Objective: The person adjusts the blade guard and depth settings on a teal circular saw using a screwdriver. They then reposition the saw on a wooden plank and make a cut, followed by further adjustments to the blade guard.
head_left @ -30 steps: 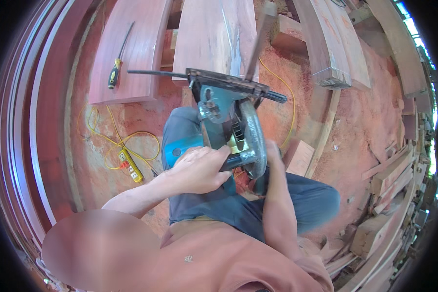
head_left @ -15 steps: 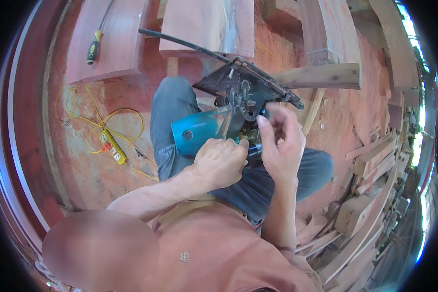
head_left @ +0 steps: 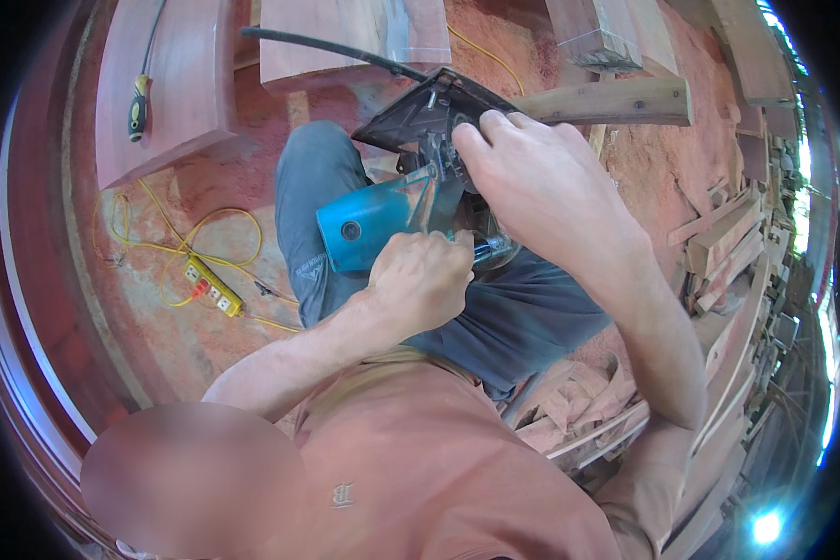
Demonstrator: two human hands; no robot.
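A teal power saw (head_left: 364, 224), seemingly a circular saw, lies tilted across my lap. Its dark flat base plate (head_left: 396, 121) points up and away from me. Closed over the saw's handle area is my left hand (head_left: 420, 275), knuckles up; the fingertips are hidden beneath. My right hand (head_left: 532, 177) reaches across the metal bracket by the base plate, thumb and fingers bent around it. What exactly the fingertips pinch is covered by the hand. A black cord or rod (head_left: 336, 45) runs from the plate toward the upper left.
A screwdriver (head_left: 138, 112) with a yellow and black handle lies on a timber block (head_left: 182, 75) at the left. Below it is a yellow power strip (head_left: 212, 287) with coiled cord. More timbers (head_left: 354, 42) stand ahead; offcuts (head_left: 728, 233) pile up on the right.
My right hand has moved up from beside the saw onto the bracket at its base plate, its forearm now swung out to the right. The left hand keeps its hold.
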